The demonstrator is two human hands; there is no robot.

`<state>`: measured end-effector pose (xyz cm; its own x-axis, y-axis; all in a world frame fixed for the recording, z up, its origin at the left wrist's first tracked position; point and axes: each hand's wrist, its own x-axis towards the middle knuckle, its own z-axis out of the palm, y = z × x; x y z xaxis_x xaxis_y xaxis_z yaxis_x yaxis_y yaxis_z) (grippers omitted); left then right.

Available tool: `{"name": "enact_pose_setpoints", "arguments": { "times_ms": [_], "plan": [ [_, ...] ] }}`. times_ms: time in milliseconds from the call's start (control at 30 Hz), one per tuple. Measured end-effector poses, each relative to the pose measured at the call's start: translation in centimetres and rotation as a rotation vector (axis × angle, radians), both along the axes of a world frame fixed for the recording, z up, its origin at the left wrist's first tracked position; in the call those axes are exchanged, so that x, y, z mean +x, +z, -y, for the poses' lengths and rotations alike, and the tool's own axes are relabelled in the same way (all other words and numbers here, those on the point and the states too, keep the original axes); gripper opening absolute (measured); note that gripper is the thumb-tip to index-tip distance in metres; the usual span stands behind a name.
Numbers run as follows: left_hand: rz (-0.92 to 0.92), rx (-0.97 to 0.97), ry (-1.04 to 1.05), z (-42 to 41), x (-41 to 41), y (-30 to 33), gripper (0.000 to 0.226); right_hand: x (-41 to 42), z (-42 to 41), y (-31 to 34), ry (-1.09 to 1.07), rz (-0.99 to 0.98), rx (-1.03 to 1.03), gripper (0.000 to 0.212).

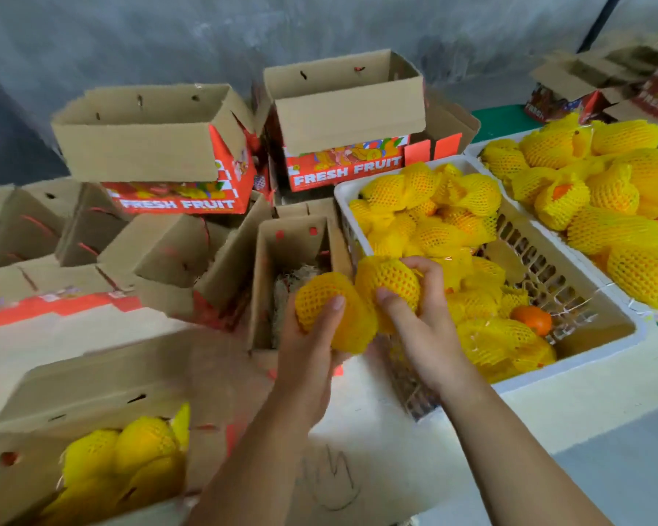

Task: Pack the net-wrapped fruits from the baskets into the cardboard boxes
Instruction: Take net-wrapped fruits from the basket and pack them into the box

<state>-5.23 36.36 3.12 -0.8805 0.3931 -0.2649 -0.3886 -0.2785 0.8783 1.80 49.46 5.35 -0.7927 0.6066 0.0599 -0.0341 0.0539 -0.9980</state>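
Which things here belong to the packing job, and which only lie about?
Job:
left hand and right hand, each gripping a netted fruit
white basket
open box

Lying about:
stacked empty boxes
bare orange

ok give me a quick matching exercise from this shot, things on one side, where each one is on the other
Things:
1. left hand
2. bare orange
3. box at bottom left
4. open box by the basket

Places or states:
A. lying in the white basket
B. shredded paper in its bottom, no fruit seen
C. holds a net-wrapped fruit
D. already has wrapped fruits inside

Pairs: 1-C, 2-A, 3-D, 4-B
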Motion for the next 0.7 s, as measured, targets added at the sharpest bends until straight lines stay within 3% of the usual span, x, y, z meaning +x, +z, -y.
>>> {"name": "enact_pose_setpoints", "arguments": {
  "times_ms": [200, 300, 400, 500, 600, 700],
  "plan": [
    [0.2, -0.024, 0.082, 16.9, -4.2, -0.2, 0.076, -4.8, 16.0, -0.3, 0.093, 0.067, -0.019, 0.057],
    [0.109, -0.17, 0.119, 25.8, -6.2, -0.7, 0.059, -7.1, 23.5, -1.7, 0.162, 0.141, -0.034, 0.055],
    [0.073, -0.315, 0.25, 33.8, -8.2, -1.7, 0.05, -8.6, 29.1, -3.2, 0.24, 0.299, 0.116, 0.065],
    [0.1, -0.483, 0.274, 39.6, -9.1, -3.4, 0.038, -9.1, 32.1, -4.5, 0.541, 0.466, 0.229, 0.072],
    [0.123, -0.474, 0.138, 41.0, -8.9, -4.3, 0.039, -10.0, 33.6, -5.9, 0.935, 0.754, 0.434, 0.052],
    [0.138, -0.51, 0.079, 40.4, -8.9, -5.1, 0.053, -11.4, 34.6, -6.7, 1.065, 0.946, 0.606, 0.044]
  ]
}}
